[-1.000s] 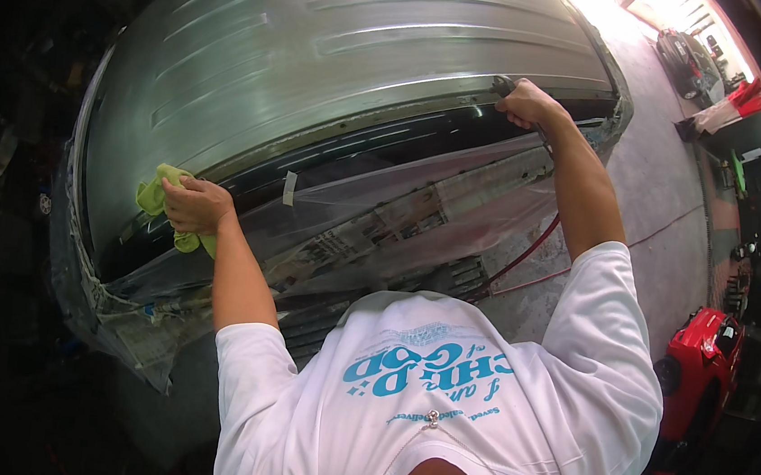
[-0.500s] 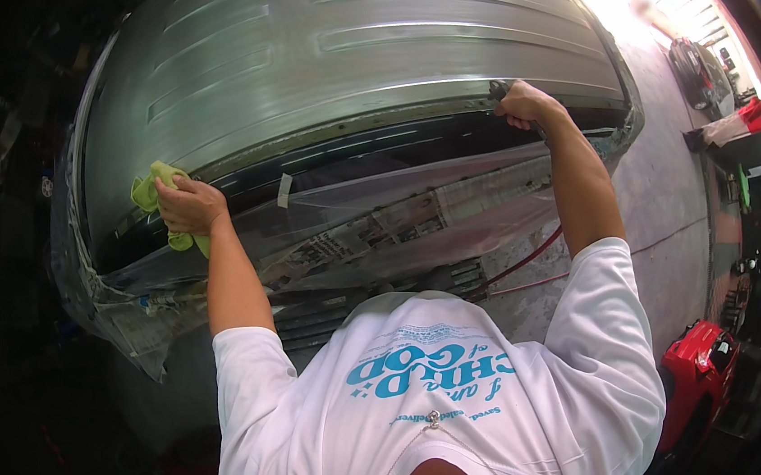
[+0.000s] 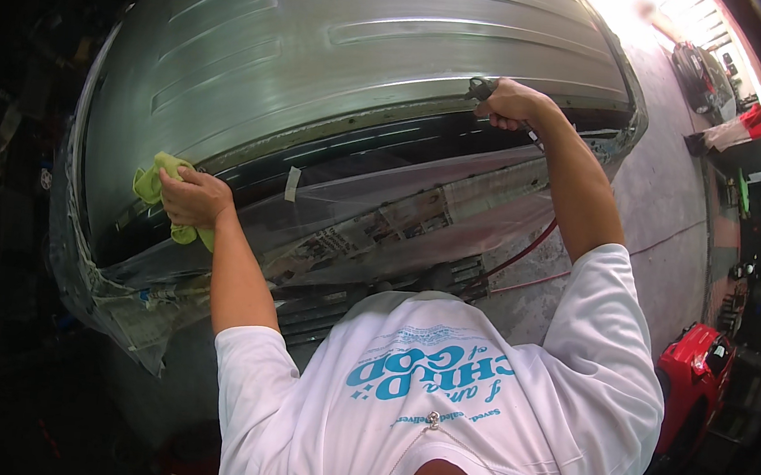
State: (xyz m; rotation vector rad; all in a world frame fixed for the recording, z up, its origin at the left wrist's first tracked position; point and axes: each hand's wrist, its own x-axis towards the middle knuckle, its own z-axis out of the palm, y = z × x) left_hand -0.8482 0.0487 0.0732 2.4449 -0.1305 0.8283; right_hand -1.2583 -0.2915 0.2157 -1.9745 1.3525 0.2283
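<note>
A bare metal-grey vehicle roof (image 3: 322, 79) with pressed ribs fills the upper view. My left hand (image 3: 196, 199) is closed round a crumpled yellow-green cloth (image 3: 152, 183) at the roof's near left corner. My right hand (image 3: 517, 105) grips a dark air blow gun (image 3: 481, 90) over the roof's near edge, toward the right. The gun's head points left, and a metal fitting shows below the fist. Part of the gun is hidden by my fingers. A dark glass strip (image 3: 352, 149) runs below the roof edge between my hands.
Clear plastic sheeting (image 3: 385, 184) and newspaper (image 3: 400, 217) cover the vehicle below the glass, with a strip of tape (image 3: 292, 184) on it. A red hose (image 3: 524, 248) passes behind my right forearm. A red car (image 3: 699, 374) stands at right on the concrete floor (image 3: 664, 208).
My right hand has moved a little left along the roof edge with the blow gun. The left hand and cloth have shifted only slightly.
</note>
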